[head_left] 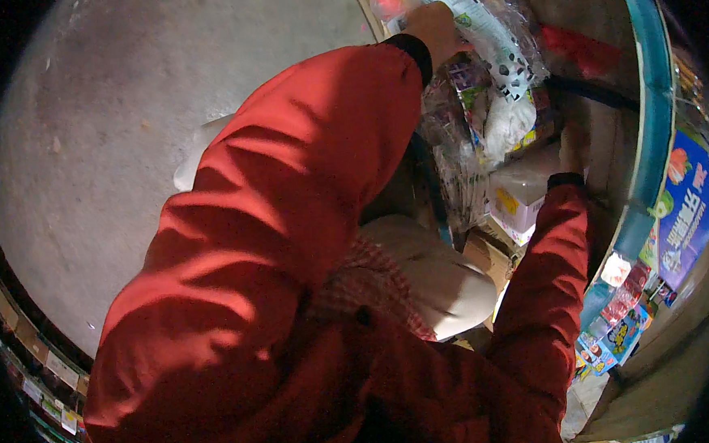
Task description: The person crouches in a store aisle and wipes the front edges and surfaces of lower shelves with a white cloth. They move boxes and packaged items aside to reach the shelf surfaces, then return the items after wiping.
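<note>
My left hand, in a red sleeve with a black cuff, reaches to the top among plastic-wrapped goods. It lies against a long pale plastic package with dark spots at its lower end; its fingers are mostly hidden. Below that package is a bunched white plastic bag. At the right, in shadow, my right hand is beside a pale box with a yellow picture; its fingers are too dark to make out. Clear plastic packaging lies between my knee and the white bag.
A curved-looking teal shelf edge runs down the right side. Beyond it are a blue printed package and small colourful packets. An open cardboard box is by my knee. Stocked shelves stand at the lower left, past the concrete floor.
</note>
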Demonstrator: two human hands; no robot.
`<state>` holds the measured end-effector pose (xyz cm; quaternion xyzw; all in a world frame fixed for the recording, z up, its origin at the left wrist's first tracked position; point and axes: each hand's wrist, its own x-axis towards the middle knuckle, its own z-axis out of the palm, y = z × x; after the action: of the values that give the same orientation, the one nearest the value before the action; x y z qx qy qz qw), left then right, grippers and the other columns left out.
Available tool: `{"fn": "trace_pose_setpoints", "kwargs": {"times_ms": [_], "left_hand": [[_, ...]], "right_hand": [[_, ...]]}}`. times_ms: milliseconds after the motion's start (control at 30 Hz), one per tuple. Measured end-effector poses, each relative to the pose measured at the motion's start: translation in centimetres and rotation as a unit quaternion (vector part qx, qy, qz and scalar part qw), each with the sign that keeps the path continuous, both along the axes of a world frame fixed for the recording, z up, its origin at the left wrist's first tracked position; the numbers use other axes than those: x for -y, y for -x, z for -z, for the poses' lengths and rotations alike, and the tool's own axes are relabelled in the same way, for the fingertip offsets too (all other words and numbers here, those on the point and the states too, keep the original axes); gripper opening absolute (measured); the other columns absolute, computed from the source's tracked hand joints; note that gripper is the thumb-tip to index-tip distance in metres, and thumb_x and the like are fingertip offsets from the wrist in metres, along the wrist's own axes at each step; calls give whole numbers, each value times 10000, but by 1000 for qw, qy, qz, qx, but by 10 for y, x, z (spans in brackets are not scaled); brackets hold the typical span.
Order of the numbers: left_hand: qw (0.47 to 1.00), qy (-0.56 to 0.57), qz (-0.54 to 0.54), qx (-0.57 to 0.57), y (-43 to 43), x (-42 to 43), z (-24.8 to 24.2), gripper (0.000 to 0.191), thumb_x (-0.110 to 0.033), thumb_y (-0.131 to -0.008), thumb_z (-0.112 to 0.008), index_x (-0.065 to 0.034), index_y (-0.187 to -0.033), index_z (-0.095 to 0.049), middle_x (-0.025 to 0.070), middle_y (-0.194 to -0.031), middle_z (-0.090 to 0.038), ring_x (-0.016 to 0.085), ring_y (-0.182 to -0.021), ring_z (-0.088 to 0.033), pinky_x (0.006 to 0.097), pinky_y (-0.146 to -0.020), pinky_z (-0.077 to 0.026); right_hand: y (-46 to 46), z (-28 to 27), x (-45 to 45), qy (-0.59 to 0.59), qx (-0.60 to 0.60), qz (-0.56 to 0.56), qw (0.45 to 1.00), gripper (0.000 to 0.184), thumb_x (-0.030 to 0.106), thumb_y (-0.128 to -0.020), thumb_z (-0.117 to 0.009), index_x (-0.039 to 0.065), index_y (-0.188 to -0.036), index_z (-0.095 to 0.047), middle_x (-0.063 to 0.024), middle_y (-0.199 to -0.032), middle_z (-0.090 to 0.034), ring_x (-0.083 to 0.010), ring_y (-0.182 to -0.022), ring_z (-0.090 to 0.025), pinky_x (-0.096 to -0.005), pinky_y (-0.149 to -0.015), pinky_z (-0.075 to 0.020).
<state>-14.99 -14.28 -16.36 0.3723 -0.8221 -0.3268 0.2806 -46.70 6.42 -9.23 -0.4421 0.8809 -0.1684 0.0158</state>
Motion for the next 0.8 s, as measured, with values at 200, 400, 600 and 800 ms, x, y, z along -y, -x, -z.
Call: {"fn": "trace_pose_setpoints", "kwargs": {"times_ms": [200, 400, 600, 800], "left_hand": [[992, -69, -3, 107, 3, 6, -20, 503, -461, -639, -692, -41, -909, -631, 177, -853, -612, 339, -824, -585, 416, -718, -471], [989, -127, -12, 77, 8, 9, -15, 445, -389, -573, -753, -45, -833, -645, 155, -828, -623, 345, -775, -600, 398, -684, -488], [992, -91, -10, 90, 12, 7, -7, 427, -362, -560, -767, -45, -820, -645, 156, -808, -623, 349, -787, -597, 395, -692, -488], [995, -89, -14, 35, 14, 3, -3, 421, -334, -577, -761, -19, -828, -639, 167, -805, -622, 349, -779, -600, 392, -691, -490]], "right_hand": [[57, 26, 32, -101, -63, -121, 985, 388, 289, -793, -519, 42, -1090, -548, -164, -1091, -546, -287, -974, -514, -351, -836, -408], [77, 2, 63, -390, -106, -107, 908, 377, 289, -822, -481, 49, -1105, -545, -181, -1123, -536, -320, -1022, -500, -351, -867, -398], [92, 29, 36, -345, -231, -117, 902, 349, 239, -864, -423, 39, -1131, -525, -200, -1170, -497, -321, -1087, -458, -356, -928, -354], [136, 8, 41, -218, 217, 25, 951, 319, 209, -878, -407, 35, -1115, -530, -208, -1157, -498, -316, -1043, -476, -361, -898, -381]]}}
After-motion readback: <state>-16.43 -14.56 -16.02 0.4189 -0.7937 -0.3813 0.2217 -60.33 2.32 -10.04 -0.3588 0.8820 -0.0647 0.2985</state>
